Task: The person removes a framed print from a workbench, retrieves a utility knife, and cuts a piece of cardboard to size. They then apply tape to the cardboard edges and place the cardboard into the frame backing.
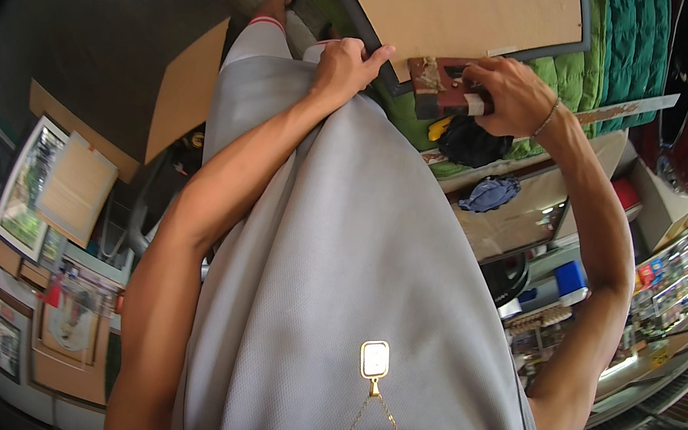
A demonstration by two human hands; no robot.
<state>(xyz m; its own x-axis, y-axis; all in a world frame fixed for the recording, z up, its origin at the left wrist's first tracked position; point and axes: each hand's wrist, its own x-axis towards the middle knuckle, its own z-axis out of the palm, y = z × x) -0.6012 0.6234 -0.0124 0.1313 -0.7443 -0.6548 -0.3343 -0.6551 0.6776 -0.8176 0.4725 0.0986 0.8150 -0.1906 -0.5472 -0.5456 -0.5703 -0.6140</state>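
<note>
At the far middle, on green quilted padding (570, 75), lies a dark-framed picture (470, 8), brown backing up. Left hand (346, 64) grips the frame's near edge, fingers curled over it. Right hand (510, 93) is clenched on a dark reddish tool (443, 88) w/ pale handle, pressed at the frame's near edge (exact contact pt hidden). More framed pictures (31, 189) lean at left.
</note>
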